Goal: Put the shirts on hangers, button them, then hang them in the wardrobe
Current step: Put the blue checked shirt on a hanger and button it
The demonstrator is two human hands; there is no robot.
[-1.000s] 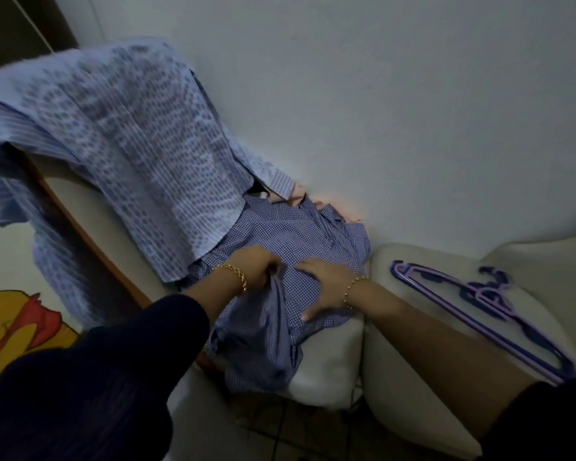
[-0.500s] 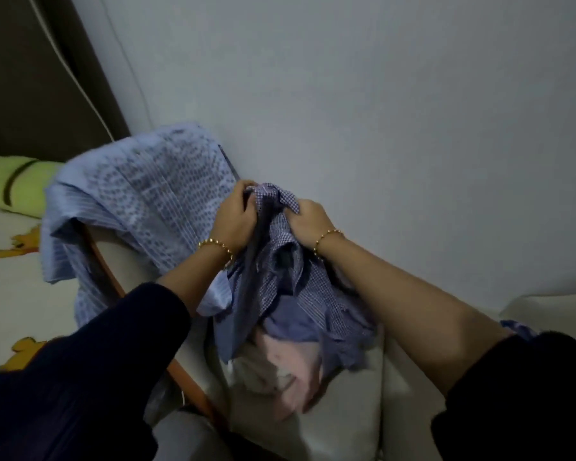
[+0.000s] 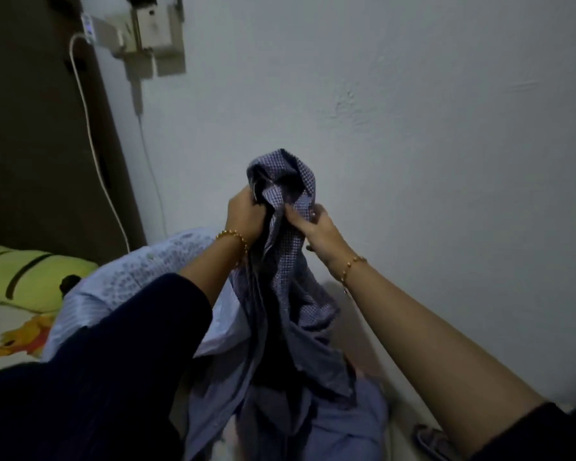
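fingers [image 3: 296, 217] of the right hand [image 3: 318, 229] pinch a fold of the checked shirt [image 3: 290, 281] near its top. the left hand [image 3: 246, 217] is curled tight round the bunched cloth just beside it, so both hands grip and neither is spread. the shirt hangs in the air in front of the wall [image 3: 413, 128], its lower part trailing down beside the pale striped shirt [image 3: 137, 271] on the left.

the step in hand looks like sorting the shirt out for a hanger. it would go best if the hands find the collar first, then slide apart along it to the shoulders and give a light shake, so the front opens and the sleeves drop free. kept as a knot, it would be awkward to put on a hanger.

half a second ago the hands held the bundle lower, close against the striped shirt. now it is lifted clear and more of it hangs loose. a second ago it lay flat on the seat under the right palm, with purple hangers in view beside it — they barely show now.
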